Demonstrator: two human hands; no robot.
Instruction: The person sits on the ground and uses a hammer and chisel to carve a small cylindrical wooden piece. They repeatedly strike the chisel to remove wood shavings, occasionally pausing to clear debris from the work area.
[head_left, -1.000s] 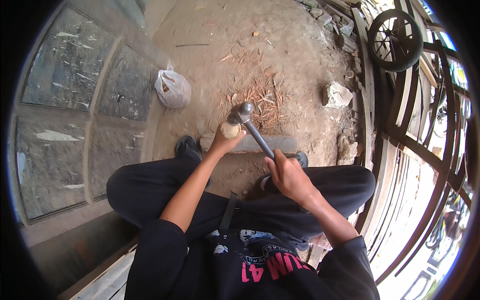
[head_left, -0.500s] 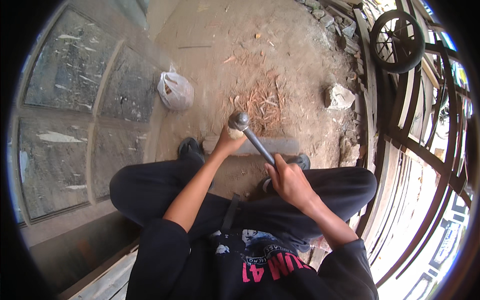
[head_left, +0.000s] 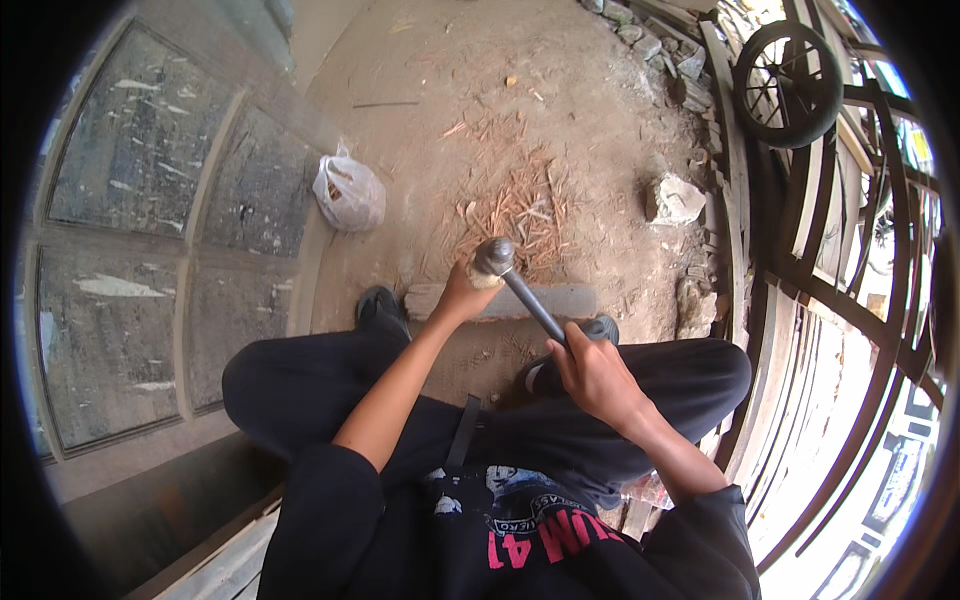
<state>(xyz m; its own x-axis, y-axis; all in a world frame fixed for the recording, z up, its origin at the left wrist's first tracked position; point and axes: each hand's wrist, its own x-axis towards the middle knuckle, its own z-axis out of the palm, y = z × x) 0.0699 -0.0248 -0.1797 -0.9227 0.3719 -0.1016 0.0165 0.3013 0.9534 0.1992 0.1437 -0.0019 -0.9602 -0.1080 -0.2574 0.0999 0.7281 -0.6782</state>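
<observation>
My right hand [head_left: 598, 378] is closed around the dark grey handle of a hammer [head_left: 534, 304]. The hammer's rounded metal head is over my left hand [head_left: 463, 298], at a pale, rough-topped piece [head_left: 487, 281]. My left hand is wrapped round that piece; its lower part is hidden, so I cannot tell what it is. Beneath them a wooden block [head_left: 568, 300] lies across the ground between my feet. Just beyond the block is a scatter of reddish wood chips [head_left: 522, 208].
A knotted white plastic bag [head_left: 350, 195] sits on the dirt at left, beside a weathered panelled door [head_left: 120, 230]. A pale rock [head_left: 676, 199] lies at right. Wooden framing and a spoked wheel [head_left: 790, 85] line the right side, with rubble [head_left: 650, 45] at the far right.
The hammer and my right hand have come slightly nearer and to the right, with the hammer head still over my left hand. My left hand has shifted slightly the same way.
</observation>
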